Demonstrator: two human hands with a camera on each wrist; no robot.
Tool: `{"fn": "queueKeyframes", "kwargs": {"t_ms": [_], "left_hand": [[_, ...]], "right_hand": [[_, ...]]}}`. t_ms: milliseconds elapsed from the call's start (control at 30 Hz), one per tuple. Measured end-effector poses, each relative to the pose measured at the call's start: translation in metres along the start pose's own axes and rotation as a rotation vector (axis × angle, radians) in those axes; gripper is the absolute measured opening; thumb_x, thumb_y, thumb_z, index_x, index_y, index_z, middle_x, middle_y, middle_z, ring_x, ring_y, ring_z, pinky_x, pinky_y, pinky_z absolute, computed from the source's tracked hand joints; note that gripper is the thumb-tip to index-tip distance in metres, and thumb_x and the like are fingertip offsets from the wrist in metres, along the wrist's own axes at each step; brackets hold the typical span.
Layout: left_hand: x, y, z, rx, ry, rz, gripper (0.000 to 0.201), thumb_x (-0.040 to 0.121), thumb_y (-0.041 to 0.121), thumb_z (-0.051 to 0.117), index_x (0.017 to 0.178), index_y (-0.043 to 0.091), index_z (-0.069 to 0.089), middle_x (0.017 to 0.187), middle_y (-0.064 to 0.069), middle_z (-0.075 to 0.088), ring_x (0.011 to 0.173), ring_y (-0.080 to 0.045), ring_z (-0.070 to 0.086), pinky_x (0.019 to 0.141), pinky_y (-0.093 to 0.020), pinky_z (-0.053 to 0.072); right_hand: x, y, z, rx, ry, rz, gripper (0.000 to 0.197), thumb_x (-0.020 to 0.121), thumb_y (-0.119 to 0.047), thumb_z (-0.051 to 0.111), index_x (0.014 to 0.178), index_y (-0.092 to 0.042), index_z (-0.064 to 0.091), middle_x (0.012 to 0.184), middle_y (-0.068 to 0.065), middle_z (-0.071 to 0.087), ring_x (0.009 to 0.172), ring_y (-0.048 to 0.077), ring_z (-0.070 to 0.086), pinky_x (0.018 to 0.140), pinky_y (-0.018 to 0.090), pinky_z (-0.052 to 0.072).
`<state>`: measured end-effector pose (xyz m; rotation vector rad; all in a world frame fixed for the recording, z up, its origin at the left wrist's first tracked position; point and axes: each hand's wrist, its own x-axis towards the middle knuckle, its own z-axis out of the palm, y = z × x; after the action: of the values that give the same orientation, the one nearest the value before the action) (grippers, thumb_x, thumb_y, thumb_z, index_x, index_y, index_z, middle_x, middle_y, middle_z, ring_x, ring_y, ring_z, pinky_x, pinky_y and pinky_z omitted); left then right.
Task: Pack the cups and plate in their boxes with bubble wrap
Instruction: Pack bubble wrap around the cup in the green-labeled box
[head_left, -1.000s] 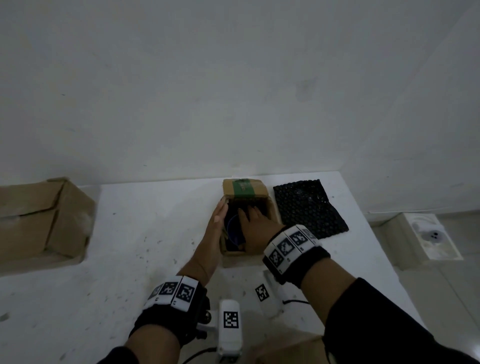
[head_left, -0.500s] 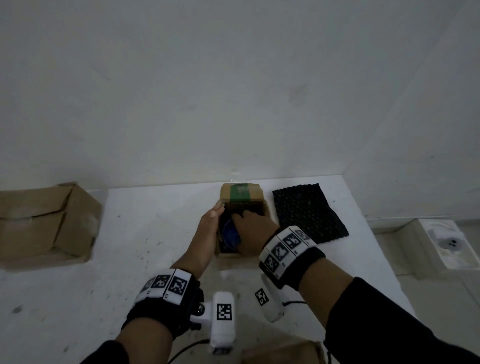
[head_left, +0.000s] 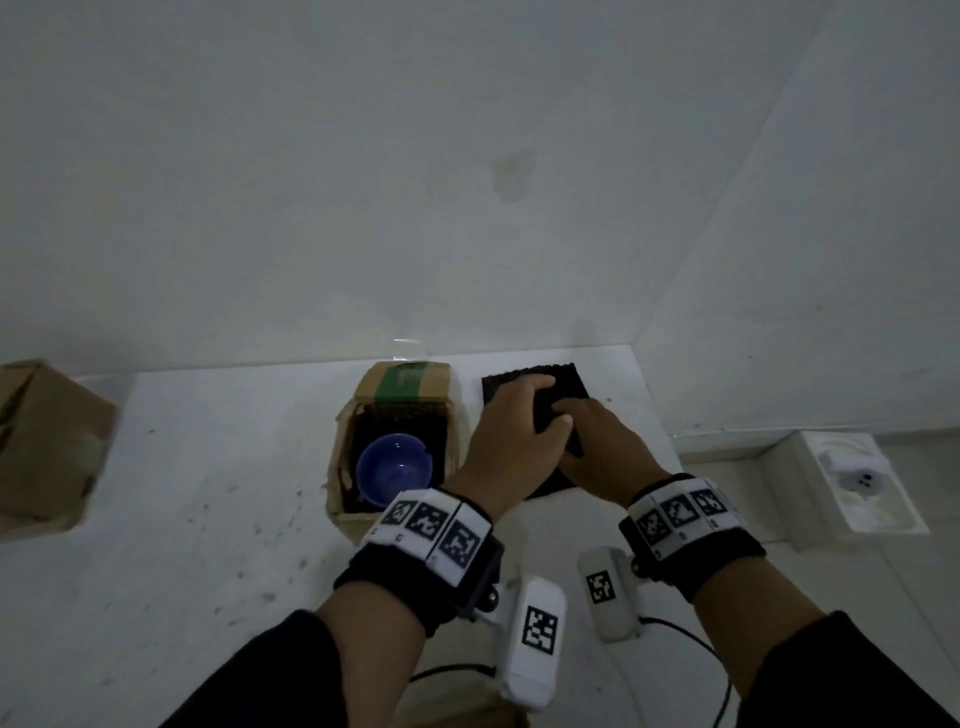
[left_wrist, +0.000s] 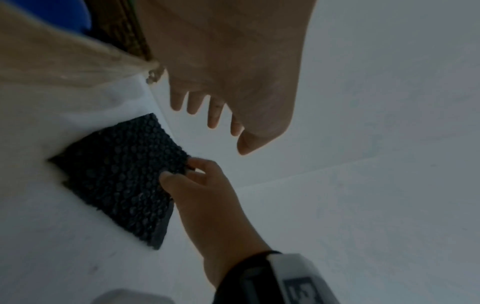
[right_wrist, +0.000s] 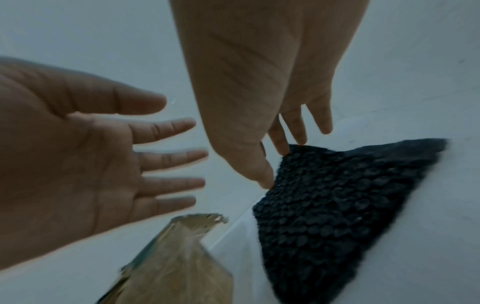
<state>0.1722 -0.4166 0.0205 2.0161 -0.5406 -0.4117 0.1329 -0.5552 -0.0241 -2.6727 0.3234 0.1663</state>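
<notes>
A blue cup (head_left: 394, 468) sits upright in the open cardboard box (head_left: 396, 387), which is lined with black wrap. Just right of the box, black bubble wrap (head_left: 530, 378) lies flat.

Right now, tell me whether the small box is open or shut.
Open: the small box has its flap folded back, and the blue cup shows upright inside.
</notes>
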Motion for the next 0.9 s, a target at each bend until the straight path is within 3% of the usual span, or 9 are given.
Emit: {"fn": "queueKeyframes", "kwargs": {"t_ms": [200,333,467,533,600,667,767,800,900], "left_hand": [[0.025,-0.039,0.032,0.075,-0.126,-0.407,0.058,0.085,0.039,0.052,0.137,0.027,0.029,0.141,-0.008,0.030,0.126,-0.029,0.038,0.102,-0.041,0.039],[0.030,-0.055,0.038,0.046,-0.100,-0.562,0.061,0.083,0.036,0.054,0.138,0.025,0.028,0.134,-0.012,0.040,0.119,-0.032,0.044,0.098,-0.043,0.044],[0.033,-0.059,0.042,-0.015,-0.019,-0.614,0.070,0.082,0.029,0.057,0.141,0.020,0.020,0.135,-0.013,0.039,0.120,-0.033,0.045,0.100,-0.043,0.042],[0.034,-0.062,0.044,-0.069,0.018,-0.632,0.070,0.081,0.025,0.058,0.138,0.017,0.018,0.131,-0.014,0.044,0.116,-0.033,0.049,0.099,-0.044,0.044],[0.034,-0.062,0.046,-0.100,0.028,-0.653,0.064,0.081,0.020,0.058,0.133,0.011,0.021,0.124,-0.014,0.050,0.109,-0.032,0.053,0.095,-0.042,0.047],[0.034,-0.063,0.047,-0.081,0.000,-0.656,0.052,0.082,0.017,0.056,0.127,0.005,0.033,0.116,-0.017,0.055,0.103,-0.032,0.056,0.087,-0.039,0.050],[0.033,-0.054,0.045,-0.012,-0.057,-0.560,0.013,0.083,0.013,0.053,0.091,0.003,0.054,0.099,-0.019,0.060,0.097,-0.036,0.059,0.073,-0.034,0.047],[0.032,-0.050,0.043,0.011,-0.065,-0.532,0.010,0.085,0.013,0.053,0.090,0.005,0.055,0.102,-0.018,0.061,0.099,-0.034,0.059,0.074,-0.032,0.046],[0.030,-0.034,0.032,0.032,-0.043,-0.450,0.030,0.085,0.017,0.057,0.114,0.009,0.053,0.117,-0.012,0.058,0.107,-0.029,0.055,0.084,-0.031,0.046]], "right_hand": [[0.009,0.043,0.007,0.092,-0.057,0.316,0.065,0.085,-0.033,0.063,0.138,-0.012,0.033,0.131,0.018,0.043,0.120,0.033,0.044,0.096,0.043,0.043],[0.018,0.058,0.017,0.361,-0.045,0.472,0.080,0.082,-0.036,0.069,0.142,-0.007,0.025,0.134,0.022,0.043,0.120,0.036,0.047,0.098,0.043,0.044],[0.022,0.060,0.023,0.470,0.026,0.567,0.067,0.083,-0.033,0.069,0.130,0.002,0.036,0.122,0.021,0.051,0.115,0.033,0.051,0.089,0.035,0.043],[0.022,0.061,0.028,0.486,0.015,0.571,0.046,0.081,-0.035,0.070,0.104,0.000,0.051,0.093,0.013,0.054,0.095,0.029,0.058,0.082,0.036,0.047],[0.021,0.061,0.031,0.487,-0.035,0.563,0.040,0.079,-0.040,0.070,0.085,-0.002,0.058,0.078,0.011,0.057,0.082,0.028,0.062,0.075,0.036,0.051],[0.018,0.058,0.032,0.494,-0.090,0.558,0.037,0.083,-0.037,0.067,0.082,-0.001,0.061,0.080,0.014,0.062,0.084,0.030,0.063,0.073,0.035,0.052],[0.011,0.053,0.028,0.538,-0.074,0.536,0.031,0.087,-0.027,0.063,0.092,0.003,0.065,0.095,0.019,0.066,0.090,0.031,0.063,0.079,0.036,0.052],[0.009,0.051,0.026,0.553,-0.052,0.531,0.030,0.088,-0.025,0.062,0.094,0.004,0.066,0.098,0.020,0.067,0.092,0.032,0.063,0.078,0.035,0.051],[0.002,0.042,0.011,0.625,0.014,0.510,0.031,0.090,-0.021,0.060,0.102,0.007,0.065,0.104,0.023,0.066,0.095,0.033,0.063,0.081,0.036,0.052]]}}
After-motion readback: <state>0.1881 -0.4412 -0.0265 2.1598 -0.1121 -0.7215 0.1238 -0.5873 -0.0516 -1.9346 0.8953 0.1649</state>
